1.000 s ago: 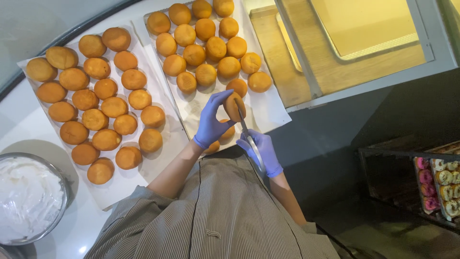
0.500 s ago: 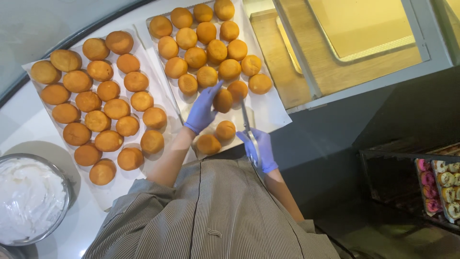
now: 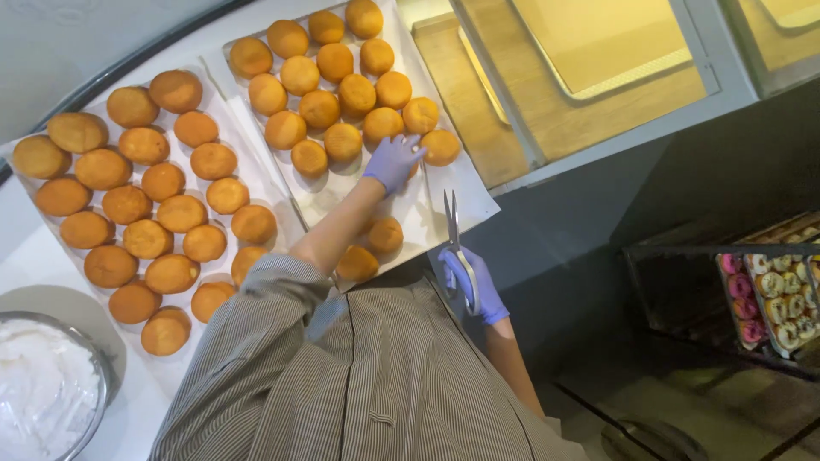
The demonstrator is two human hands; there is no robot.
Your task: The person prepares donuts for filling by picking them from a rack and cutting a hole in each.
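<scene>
Purple nitrile covers both my hands. My left hand reaches out over the nearer sheet of white baking paper, its grip closing over a round golden-brown bun that sits at the right end of the rows, just beside another bun of the same kind. My fingers curl down on it, and most of the bun is hidden beneath my palm, so I cannot tell whether it is lifted off the paper or resting on it.

My right hand stays close to my body, at the desk's near edge, its grip wrapped shut around the blue handles of a pair of steel scissors. The blades point away from me, up across the corner of the paper, and stand slightly apart at the tips.

Two buns lie apart from the rows, nearer to me, beside my left forearm. To the left, a second sheet of paper carries more buns in loose rows on the white desk. A metal bowl of white cream sits at the lower left. My striped grey shirt fills the foreground. Off to the right, below desk level, a dark rack holds trays of glazed pink and white doughnuts.
</scene>
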